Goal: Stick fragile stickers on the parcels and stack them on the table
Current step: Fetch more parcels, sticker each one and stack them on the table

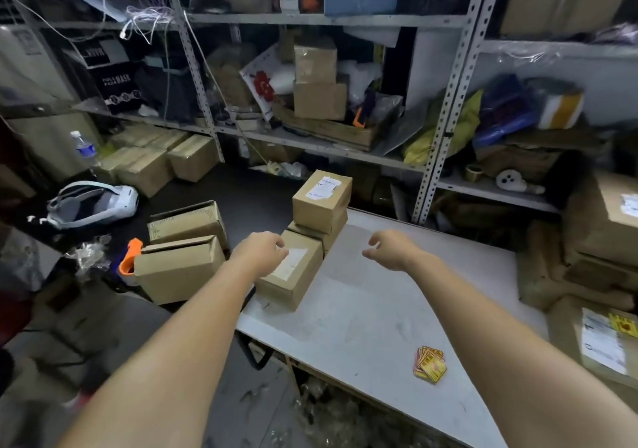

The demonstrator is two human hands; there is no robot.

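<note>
Well back from my fingertips, near my right forearm, the loose pile of fragile stickers [429, 364] lies on the white table [362, 309], kept within reach for the next peel. Further right of it, a finished parcel [597, 344] already carries a yellow sticker beside its label. My left hand [264, 252] comes over the unstickered parcel [293, 275] at the table's left edge, fingers bent down onto its top by the white label. Whether they grip or merely touch, I cannot tell. My right hand [386, 245] hovers just right of that parcel, fingers loosely curled and apart, holding nothing, likely ready to take its other side. Just beyond my left fingertips, and touching that parcel, stands a stack of two parcels [321, 206]. Cluttered metal shelving [445, 119] fills the room well past both hands.
</note>
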